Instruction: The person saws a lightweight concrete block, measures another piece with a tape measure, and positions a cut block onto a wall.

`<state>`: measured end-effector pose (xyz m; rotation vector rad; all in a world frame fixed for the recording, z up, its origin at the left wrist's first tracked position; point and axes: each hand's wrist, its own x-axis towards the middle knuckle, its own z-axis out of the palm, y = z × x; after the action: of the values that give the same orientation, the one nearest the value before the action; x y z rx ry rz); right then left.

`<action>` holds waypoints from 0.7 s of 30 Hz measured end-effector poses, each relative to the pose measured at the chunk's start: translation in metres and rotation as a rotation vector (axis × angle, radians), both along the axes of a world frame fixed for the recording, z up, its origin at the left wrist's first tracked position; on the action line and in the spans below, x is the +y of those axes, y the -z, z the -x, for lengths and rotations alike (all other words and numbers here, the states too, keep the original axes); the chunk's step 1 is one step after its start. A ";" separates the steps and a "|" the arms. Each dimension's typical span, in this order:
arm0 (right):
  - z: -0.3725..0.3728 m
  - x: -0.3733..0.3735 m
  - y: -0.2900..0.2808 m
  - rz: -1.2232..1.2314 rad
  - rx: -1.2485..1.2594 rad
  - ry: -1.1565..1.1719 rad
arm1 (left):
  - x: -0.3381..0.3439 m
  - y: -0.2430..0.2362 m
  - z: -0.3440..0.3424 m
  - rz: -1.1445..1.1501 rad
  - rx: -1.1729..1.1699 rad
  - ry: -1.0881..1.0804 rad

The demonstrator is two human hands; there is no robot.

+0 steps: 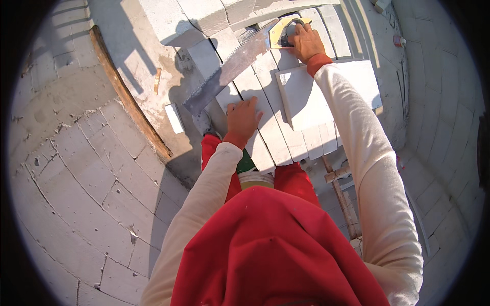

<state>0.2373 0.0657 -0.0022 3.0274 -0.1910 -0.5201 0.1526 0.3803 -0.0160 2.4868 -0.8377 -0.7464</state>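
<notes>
My right hand [307, 44] is wrapped round the yellow and black handle of a hand saw [228, 70]. Its long toothed blade slants down to the left, over pale blocks. My left hand [243, 119] lies on a narrow white block [259, 153], thumb and fingers apart, below the saw blade. Several long white blocks [279, 117] lie side by side under both arms. A square white slab [306, 97] rests on top of them, beside my right forearm.
Larger white blocks [204, 15] stand at the far side. A wooden strip [127, 92] lies along the block wall [97, 194] on the left. One small white offcut [174, 118] is on the ground. Crossed wooden pieces [341, 191] lie right of my legs; another block wall [439, 102] rises at right.
</notes>
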 end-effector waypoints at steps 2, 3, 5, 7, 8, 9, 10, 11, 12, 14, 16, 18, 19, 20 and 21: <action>0.004 -0.007 -0.013 0.005 -0.135 -0.143 | -0.005 0.000 0.003 0.038 -0.158 0.030; 0.011 -0.012 -0.024 0.012 -0.195 -0.207 | -0.009 -0.002 0.009 0.060 -0.228 0.053; 0.021 -0.019 -0.056 -0.101 -0.323 -0.330 | -0.012 -0.015 0.024 0.119 -0.233 0.044; 0.038 -0.017 -0.100 -0.177 -0.367 -0.436 | -0.015 -0.035 0.048 0.175 -0.170 0.050; 0.054 -0.015 -0.123 -0.246 -0.363 -0.368 | -0.014 -0.045 0.063 0.194 -0.103 0.059; 0.072 -0.011 -0.146 -0.320 -0.365 -0.303 | -0.011 -0.054 0.079 0.228 -0.082 0.083; 0.096 -0.016 -0.172 -0.377 -0.354 -0.229 | -0.012 -0.062 0.096 0.266 -0.061 0.110; 0.123 -0.020 -0.200 -0.423 -0.318 -0.121 | -0.014 -0.071 0.112 0.257 0.021 0.142; 0.154 -0.025 -0.216 -0.416 -0.376 -0.064 | -0.015 -0.077 0.126 0.261 0.045 0.159; 0.214 -0.024 -0.252 -0.553 -0.283 0.193 | -0.014 -0.085 0.146 0.247 0.070 0.164; 0.280 -0.028 -0.279 -0.647 -0.183 0.441 | -0.018 -0.091 0.159 0.227 0.076 0.156; 0.341 -0.022 -0.301 -0.941 -0.164 0.851 | -0.024 -0.085 0.165 0.195 0.053 0.138; 0.370 -0.016 -0.310 -0.967 -0.225 0.904 | -0.026 -0.084 0.166 0.174 0.044 0.128; 0.396 -0.012 -0.322 -0.980 -0.284 0.954 | -0.033 -0.085 0.166 0.168 0.028 0.111; 0.416 -0.009 -0.326 -1.001 -0.350 1.002 | -0.041 -0.085 0.159 0.157 0.004 0.096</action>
<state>-0.1792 0.0569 0.3242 3.6668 -2.0850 -0.0569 -0.0065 0.3398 0.0690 2.3198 -0.9814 -0.6890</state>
